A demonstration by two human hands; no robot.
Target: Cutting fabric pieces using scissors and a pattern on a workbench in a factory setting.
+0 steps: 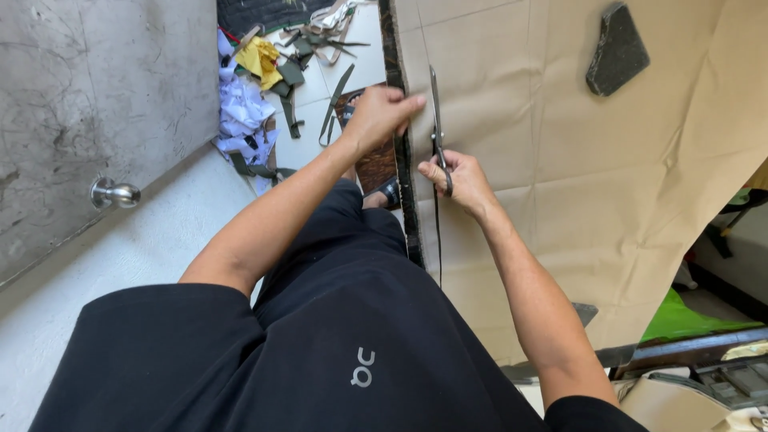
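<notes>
A large sheet of tan fabric (576, 160) lies spread over a dark-edged table (404, 160). My right hand (460, 180) grips a pair of metal scissors (436, 112), blades pointing away from me along a cut running near the sheet's left edge. My left hand (380, 112) pinches the narrow strip of fabric at the table's edge, just left of the blades. A cut slit trails back toward me from the scissors.
A dark flat stone weight (616, 52) rests on the fabric at the upper right. Scraps of white, yellow and olive cloth (256, 88) litter the tiled floor beyond. A door with a metal knob (116, 194) is at the left. Green cloth (680, 316) hangs lower right.
</notes>
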